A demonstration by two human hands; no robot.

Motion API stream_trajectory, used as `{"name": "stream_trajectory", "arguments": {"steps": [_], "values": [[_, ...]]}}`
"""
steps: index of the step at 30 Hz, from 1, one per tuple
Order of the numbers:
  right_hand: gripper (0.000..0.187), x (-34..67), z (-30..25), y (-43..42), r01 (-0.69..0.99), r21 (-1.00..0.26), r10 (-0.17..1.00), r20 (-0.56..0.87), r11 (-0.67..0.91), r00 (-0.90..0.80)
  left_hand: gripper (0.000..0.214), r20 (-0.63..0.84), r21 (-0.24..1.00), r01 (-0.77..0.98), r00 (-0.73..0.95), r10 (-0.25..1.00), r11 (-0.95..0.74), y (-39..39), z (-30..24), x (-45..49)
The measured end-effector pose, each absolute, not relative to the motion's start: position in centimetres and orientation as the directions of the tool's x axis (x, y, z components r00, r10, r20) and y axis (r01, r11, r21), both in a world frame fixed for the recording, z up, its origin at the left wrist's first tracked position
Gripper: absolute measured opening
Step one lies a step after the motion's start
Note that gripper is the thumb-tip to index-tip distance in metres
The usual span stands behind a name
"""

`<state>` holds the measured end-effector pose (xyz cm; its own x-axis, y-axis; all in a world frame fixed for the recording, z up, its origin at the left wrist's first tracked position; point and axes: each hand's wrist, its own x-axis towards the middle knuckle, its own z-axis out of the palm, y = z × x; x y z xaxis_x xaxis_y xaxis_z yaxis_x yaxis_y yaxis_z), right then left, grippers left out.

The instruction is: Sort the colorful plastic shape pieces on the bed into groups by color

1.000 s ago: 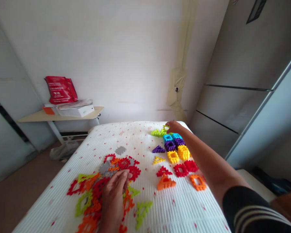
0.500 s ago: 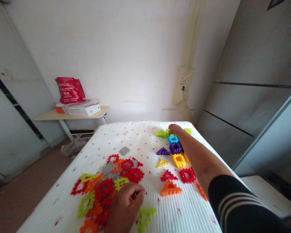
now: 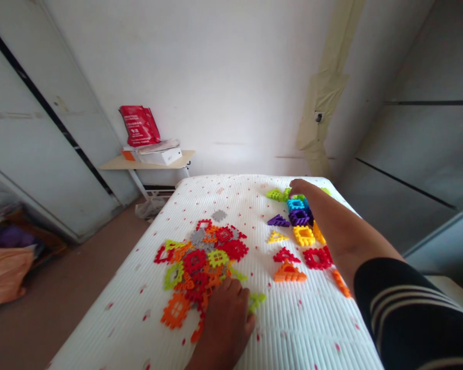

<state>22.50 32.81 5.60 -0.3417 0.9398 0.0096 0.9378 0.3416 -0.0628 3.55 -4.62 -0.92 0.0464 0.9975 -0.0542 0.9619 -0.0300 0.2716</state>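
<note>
My left hand [image 3: 228,314] is palm down at the near right edge of a mixed pile of flat interlocking plastic pieces. Its fingers are bunched and curled; whatever they hold is hidden. Beside it lie a lime-green piece [image 3: 256,302] and an orange window piece [image 3: 176,310]. My right hand [image 3: 303,189] reaches to the far end of a row of sorted blocks, its fingers closed around a green block [image 3: 287,193]. Nearer in that row come a light-blue block [image 3: 295,204], a purple block [image 3: 299,217], a yellow block [image 3: 304,236] and a red square [image 3: 318,258].
Triangular pieces, purple [image 3: 278,221], yellow [image 3: 277,237], red [image 3: 286,255] and orange [image 3: 290,272], lie left of the row. A grey piece [image 3: 219,215] lies beyond the pile. A small table [image 3: 119,163] with a red bag [image 3: 139,126] stands against the wall.
My view has swung left, so everything appears further right. My left hand has turned from a pinch to palm down over the pile's edge. My right hand stays at the green blocks.
</note>
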Motion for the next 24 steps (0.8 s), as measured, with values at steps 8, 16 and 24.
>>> {"name": "stream_trajectory", "arguments": {"steps": [8,16,24], "values": [[0.049,21.1,9.9,27.9,0.919,-0.079,0.916,0.152,0.387,-0.372,0.030,0.271,0.508,0.854,-0.033,0.962,-0.114,-3.0,-1.2,2.3],[0.017,18.0,10.5,14.1,0.508,-0.379,0.591,0.143,0.773,-0.794,0.030,0.603,0.529,0.816,-0.169,0.780,-0.232,1.3,0.7,0.1],[0.021,16.4,7.4,9.6,0.395,-0.167,0.422,0.194,0.904,-0.885,0.027,0.644,0.548,0.791,-0.191,0.741,-0.272,2.0,0.0,0.8]]}}
